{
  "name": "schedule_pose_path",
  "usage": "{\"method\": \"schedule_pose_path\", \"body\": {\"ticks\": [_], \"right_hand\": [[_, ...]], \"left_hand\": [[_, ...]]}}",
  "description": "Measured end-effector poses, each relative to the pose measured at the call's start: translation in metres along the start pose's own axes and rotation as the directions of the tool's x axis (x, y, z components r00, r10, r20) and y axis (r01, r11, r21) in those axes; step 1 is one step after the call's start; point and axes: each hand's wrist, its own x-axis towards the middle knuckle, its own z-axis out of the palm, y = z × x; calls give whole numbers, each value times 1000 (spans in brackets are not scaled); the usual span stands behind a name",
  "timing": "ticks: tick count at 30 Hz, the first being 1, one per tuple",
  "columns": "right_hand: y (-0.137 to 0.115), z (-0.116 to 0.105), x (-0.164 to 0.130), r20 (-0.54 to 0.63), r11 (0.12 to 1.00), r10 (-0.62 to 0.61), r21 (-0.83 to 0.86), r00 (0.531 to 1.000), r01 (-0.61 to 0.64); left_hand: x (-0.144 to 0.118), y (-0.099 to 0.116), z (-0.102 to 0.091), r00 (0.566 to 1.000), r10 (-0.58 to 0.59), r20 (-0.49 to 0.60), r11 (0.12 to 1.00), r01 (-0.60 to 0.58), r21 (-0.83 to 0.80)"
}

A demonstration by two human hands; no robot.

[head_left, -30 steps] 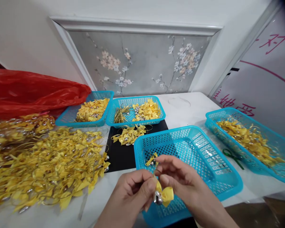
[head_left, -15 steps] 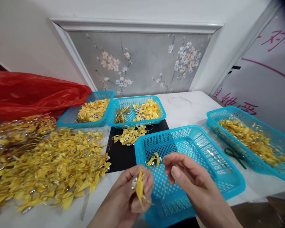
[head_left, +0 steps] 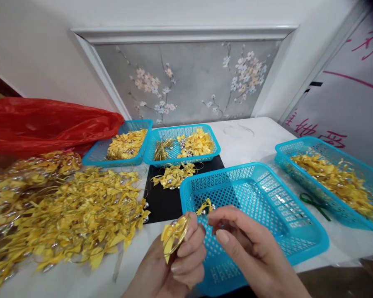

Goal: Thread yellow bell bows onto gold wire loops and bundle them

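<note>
My left hand (head_left: pixel 177 256) pinches a yellow ribbon bow (head_left: pixel 170 238) with a looped gold cord, its fingers curled into the palm. Just to the right hovers my right hand (head_left: pixel 251 248), fingers bent and thumb apart, with nothing visible in it. Both hands are over the near left part of a blue mesh basket (head_left: pixel 311 231). Inside that basket, by its left wall, lies another yellow bow (head_left: pixel 205 205) with small silver bells. A large pile of yellow bows with gold cords and silver bells (head_left: pixel 87 211) spreads over the table at the left.
Behind stand a blue basket of bows and gold cords (head_left: pixel 186 159) and another blue basket (head_left: pixel 96 159) beside a red plastic bag (head_left: pixel 49 124). Several bows (head_left: pixel 174 176) lie on a black mat (head_left: pixel 161 207). At right are a filled basket (head_left: pixel 335 207) and a green ribbon (head_left: pixel 317 205).
The bow in my left hand has turned, and its gold cord now forms a loop beside the ribbon. My right hand has shifted slightly; the view has moved a little.
</note>
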Motion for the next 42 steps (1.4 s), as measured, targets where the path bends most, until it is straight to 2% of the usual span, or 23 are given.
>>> {"method": "schedule_pose_path", "body": {"ticks": [4, 9, 14, 21, 27, 29, 31, 33, 35, 37, 38, 40, 42], "right_hand": [[-10, 7, 6, 13, 969, -194, -156, 981, 194], [-16, 13, 15, 39, 914, -276, -299, 960, 275], [-13, 18, 13, 21, 835, -391, -413, 920, 364], [-9, 29, 6, -43, 877, -345, -371, 938, 306], [-14, 18, 4, 26, 882, -189, -435, 982, 181], [-16, 15, 1, 21, 886, -183, -431, 983, 174], [-19, 14, -1, 14, 900, -177, -403, 984, 168], [-22, 11, -2, 26, 927, -164, -338, 986, 163], [-24, 8, -1, 44, 952, -158, -260, 986, 164], [-24, 5, 1, 41, 964, -133, -227, 990, 139], [-23, 4, 2, 38, 967, -106, -227, 994, 112], [-21, 3, 4, 42, 969, -31, -245, 999, 40], [-19, 3, 6, 70, 967, 27, -256, 997, -9]], "left_hand": [[2, -2, 2, 998, -25, -52, 999, 26, 23], [5, -8, -1, 994, 39, -98, 997, -33, 65], [5, -9, -5, 986, 108, -126, 989, -94, 116], [6, -6, -8, 984, 151, -94, 987, -145, 63], [8, -4, -8, 985, 141, -98, 990, -137, 46], [8, -4, -6, 984, 150, -100, 987, -143, 69], [9, -4, -3, 975, 186, -124, 972, -164, 171], [9, -5, 2, 947, 268, -179, 913, -190, 361], [7, -6, 4, 898, 377, -225, 821, -212, 530], [5, -9, 4, 840, 495, -224, 705, -237, 669], [4, -10, 4, 808, 556, -195, 620, -247, 744], [2, -11, 3, 744, 661, -98, 395, -234, 888], [1, -12, 2, 715, 699, -15, 217, -192, 957]]}}
